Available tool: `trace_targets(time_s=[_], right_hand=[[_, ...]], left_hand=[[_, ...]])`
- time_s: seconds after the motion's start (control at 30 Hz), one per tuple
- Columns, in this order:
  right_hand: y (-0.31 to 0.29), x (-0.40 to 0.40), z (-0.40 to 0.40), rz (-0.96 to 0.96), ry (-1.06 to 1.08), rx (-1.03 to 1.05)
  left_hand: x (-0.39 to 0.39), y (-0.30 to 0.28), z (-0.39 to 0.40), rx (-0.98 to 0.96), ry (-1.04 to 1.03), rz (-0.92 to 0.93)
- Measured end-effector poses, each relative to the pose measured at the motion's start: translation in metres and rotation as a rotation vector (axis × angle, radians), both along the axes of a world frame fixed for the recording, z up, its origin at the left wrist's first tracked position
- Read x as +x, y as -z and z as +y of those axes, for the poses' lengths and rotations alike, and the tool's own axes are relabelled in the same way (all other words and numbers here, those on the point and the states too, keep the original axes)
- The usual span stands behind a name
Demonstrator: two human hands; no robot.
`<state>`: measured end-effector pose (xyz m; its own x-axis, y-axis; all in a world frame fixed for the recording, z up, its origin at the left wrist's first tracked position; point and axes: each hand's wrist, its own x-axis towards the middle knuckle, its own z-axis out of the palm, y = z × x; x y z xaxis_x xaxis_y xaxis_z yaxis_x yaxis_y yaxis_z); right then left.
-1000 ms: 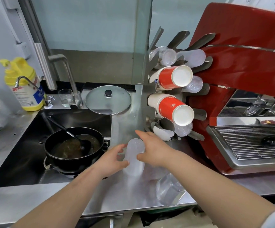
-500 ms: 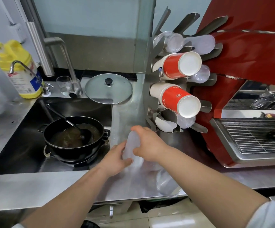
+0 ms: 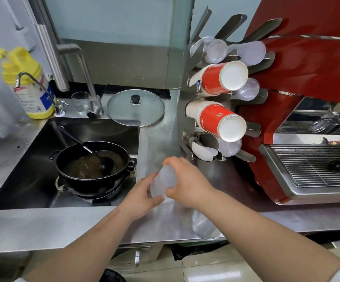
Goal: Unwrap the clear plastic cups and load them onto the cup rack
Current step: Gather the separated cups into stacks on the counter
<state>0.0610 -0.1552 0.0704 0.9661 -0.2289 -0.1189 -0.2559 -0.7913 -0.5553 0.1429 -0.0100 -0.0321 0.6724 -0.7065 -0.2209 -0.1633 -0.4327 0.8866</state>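
Both hands hold a stack of clear plastic cups (image 3: 163, 181) just above the steel counter (image 3: 159, 137). My left hand (image 3: 141, 197) grips its lower part from the left. My right hand (image 3: 187, 185) wraps over its top end from the right. More clear cups (image 3: 204, 225) lie on the counter's front edge under my right forearm. The steel cup rack (image 3: 185, 110) stands behind, holding two red paper cup stacks (image 3: 222, 121) and clear cups (image 3: 216, 50) in its slots. I cannot tell whether wrap is still on the held stack.
A sink (image 3: 28, 159) at left holds a black pot (image 3: 92, 166) with a ladle. Behind it are a glass lid (image 3: 135, 110), a small glass (image 3: 81, 103), a faucet (image 3: 83, 78) and a yellow bottle (image 3: 25, 84). A red espresso machine (image 3: 307, 98) stands to the right.
The cup stack has tilted more upright between my hands, and my right hand has closed further over its top. The camera has moved closer.
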Motion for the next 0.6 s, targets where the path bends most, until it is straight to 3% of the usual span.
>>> trace_targets(time_s=[0.37, 0.6], right_hand=[[-0.072, 0.007, -0.007, -0.246, -0.073, -0.005], [-0.142, 0.008, -0.018, -0.510, -0.115, -0.031]], left_hand=[[0.022, -0.081, 0.005, -0.140, -0.148, -0.159], [0.039, -0.163, -0.010, -0.226, -0.201, -0.409]])
